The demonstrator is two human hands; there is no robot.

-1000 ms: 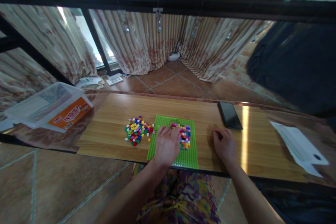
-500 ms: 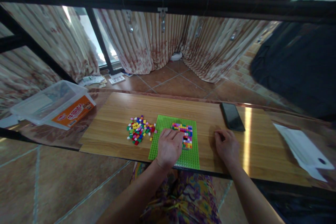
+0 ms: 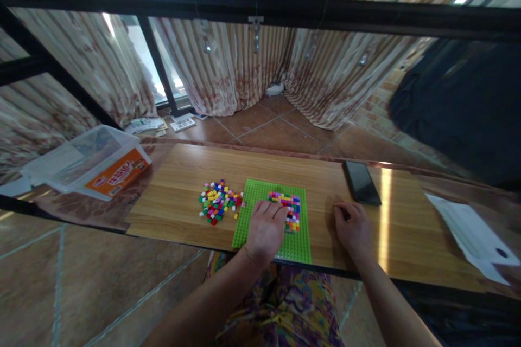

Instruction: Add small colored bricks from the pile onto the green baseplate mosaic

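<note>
A green studded baseplate (image 3: 296,252) lies near the table's front edge. On its right half is a block of small multicoloured bricks (image 3: 293,211), partly covered by my left hand (image 3: 266,230). That hand is closed, fingers bent down onto the bricks; whatever its fingertips pinch is hidden. To the right of the plate, my right hand (image 3: 353,226) rests on the wood with its fingers curled and thumb near the forefinger, and nothing shows in it. Left of the plate is a loose pile of small coloured bricks (image 3: 220,201).
A black phone (image 3: 362,182) lies behind my right hand on the wooden table (image 3: 171,190). A clear plastic box (image 3: 89,160) with an orange label stands at the far left. White paper (image 3: 468,233) lies at the right end. A dark rail (image 3: 228,6) crosses beyond the table.
The whole view has shifted slightly. My left hand stays over the bricks on the plate with almost no movement, and my right hand keeps its place on the table.
</note>
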